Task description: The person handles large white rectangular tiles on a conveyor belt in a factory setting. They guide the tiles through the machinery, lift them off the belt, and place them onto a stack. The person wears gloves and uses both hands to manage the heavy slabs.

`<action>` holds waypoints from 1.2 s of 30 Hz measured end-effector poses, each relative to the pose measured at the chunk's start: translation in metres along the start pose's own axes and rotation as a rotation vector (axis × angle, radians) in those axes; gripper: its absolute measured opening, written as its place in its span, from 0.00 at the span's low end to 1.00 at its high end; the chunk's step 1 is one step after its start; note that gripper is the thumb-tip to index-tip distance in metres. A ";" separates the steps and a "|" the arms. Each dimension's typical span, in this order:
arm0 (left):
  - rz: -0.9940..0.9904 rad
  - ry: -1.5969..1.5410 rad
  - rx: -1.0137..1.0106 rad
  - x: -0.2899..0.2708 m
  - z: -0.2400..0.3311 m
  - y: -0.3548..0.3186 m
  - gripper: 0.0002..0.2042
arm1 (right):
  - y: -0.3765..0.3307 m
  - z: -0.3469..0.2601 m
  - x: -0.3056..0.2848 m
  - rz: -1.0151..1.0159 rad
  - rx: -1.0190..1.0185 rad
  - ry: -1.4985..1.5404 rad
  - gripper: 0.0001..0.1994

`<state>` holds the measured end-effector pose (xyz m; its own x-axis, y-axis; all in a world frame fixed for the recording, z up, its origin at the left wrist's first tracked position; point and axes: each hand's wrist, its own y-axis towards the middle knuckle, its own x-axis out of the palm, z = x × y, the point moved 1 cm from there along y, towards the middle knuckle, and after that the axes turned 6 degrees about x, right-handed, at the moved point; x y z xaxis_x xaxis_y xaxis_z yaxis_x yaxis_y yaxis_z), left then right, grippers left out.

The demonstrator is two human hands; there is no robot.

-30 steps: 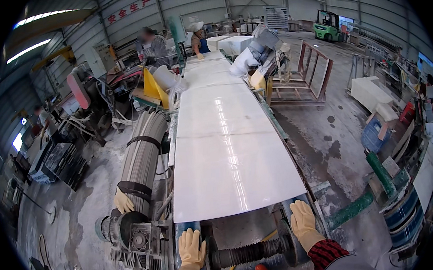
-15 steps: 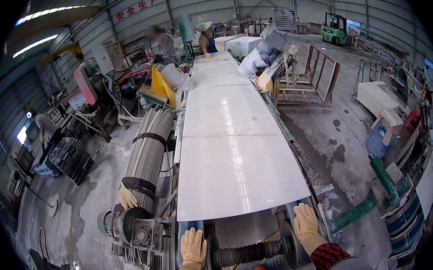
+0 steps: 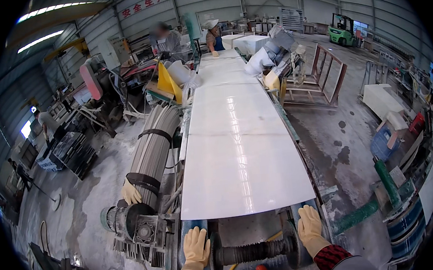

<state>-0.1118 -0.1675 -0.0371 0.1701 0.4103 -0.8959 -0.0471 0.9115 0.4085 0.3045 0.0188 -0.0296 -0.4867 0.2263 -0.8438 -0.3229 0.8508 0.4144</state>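
A long, polished white stone slab [image 3: 239, 168] lies flat on the conveyor, its near edge just beyond my hands. At the left side of the conveyor's near end, my left hand [image 3: 196, 248], in a cream rubber glove, rests flat on the blue belt with fingers stretched out. On the right belt, my right hand [image 3: 311, 230], gloved alike, lies with its fingers extended toward the slab's corner. Neither hand holds anything. Between them runs a dark ribbed roller shaft [image 3: 252, 253] with a disc at each end.
Left of the conveyor stand a bundle of grey strips [image 3: 153, 154], a loose glove [image 3: 130, 192] and a motor [image 3: 124, 219]. A co-worker [image 3: 213, 37] stands at the far end. A rusty metal frame [image 3: 318, 85] and a green pipe [image 3: 355, 216] are to the right.
The whole view has shifted slightly to the right. Both hands stay on the belts, and the slab shows no clear movement along the conveyor.
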 end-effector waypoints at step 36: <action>0.158 -0.116 -0.032 -0.005 0.004 -0.016 0.25 | -0.020 -0.018 -0.031 -0.233 -0.014 -0.001 0.25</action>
<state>-0.1084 -0.1838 -0.0386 0.2704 0.5444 -0.7940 -0.1129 0.8370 0.5354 0.3115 -0.0137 -0.0054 -0.3971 0.0244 -0.9175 -0.4378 0.8736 0.2127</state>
